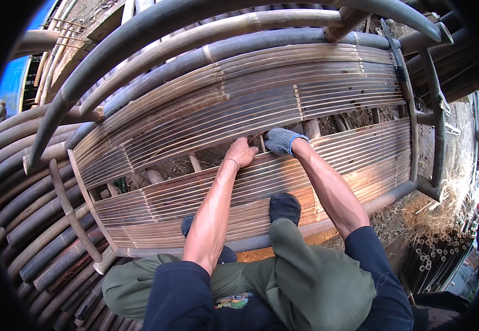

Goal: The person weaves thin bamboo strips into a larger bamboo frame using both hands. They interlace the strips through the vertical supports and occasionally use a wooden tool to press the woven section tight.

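A long bamboo seat of narrow slats lies in front of me, with a gap along its middle between the far slats (239,107) and the near slats (195,194). My bare left hand (242,153) is closed over the gap-side edge of the near slats, its fingertips partly hidden. Just right of it, my right hand (283,141), in a grey knitted glove with a blue cuff, rests curled at the same edge. Whatever its fingers hold is hidden. My dark-covered foot (284,208) stands on the near slats.
Thick bamboo rails (206,27) curve along the far side. A bamboo armrest frame (435,121) stands at the right end. Stacked bamboo poles (46,231) fill the left side. Straw-like shavings (430,212) and a bundle of thin bamboo tubes (435,256) lie at right.
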`<move>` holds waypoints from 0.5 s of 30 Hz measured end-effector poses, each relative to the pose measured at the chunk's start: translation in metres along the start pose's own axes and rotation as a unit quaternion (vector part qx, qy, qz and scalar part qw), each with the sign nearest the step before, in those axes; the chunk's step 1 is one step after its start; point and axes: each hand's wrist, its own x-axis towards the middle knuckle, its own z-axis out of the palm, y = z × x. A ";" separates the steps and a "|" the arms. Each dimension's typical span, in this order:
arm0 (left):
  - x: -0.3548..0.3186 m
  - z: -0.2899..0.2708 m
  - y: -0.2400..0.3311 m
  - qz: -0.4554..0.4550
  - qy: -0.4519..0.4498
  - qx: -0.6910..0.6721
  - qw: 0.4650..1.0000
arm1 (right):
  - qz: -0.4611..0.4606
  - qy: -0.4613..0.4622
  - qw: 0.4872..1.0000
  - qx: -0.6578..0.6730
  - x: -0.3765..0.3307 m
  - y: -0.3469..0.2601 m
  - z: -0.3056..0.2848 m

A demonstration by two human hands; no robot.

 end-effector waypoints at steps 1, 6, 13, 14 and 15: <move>0.003 0.003 0.012 0.024 -0.020 -0.016 0.999 | -0.008 0.015 1.000 -0.003 -0.004 0.015 0.008; -0.020 -0.001 0.029 -0.091 0.056 0.005 0.994 | 0.013 -0.034 0.996 0.083 0.003 -0.005 -0.007; -0.040 -0.011 0.024 -0.065 0.119 -0.006 0.991 | 0.044 0.009 0.999 -0.008 -0.014 -0.047 -0.039; -0.051 -0.019 0.020 -0.050 0.141 -0.043 0.988 | 0.097 0.039 0.995 0.008 -0.028 -0.072 -0.050; -0.054 -0.023 0.025 -0.016 0.114 -0.076 0.990 | 0.094 0.133 0.986 0.021 -0.051 -0.074 -0.045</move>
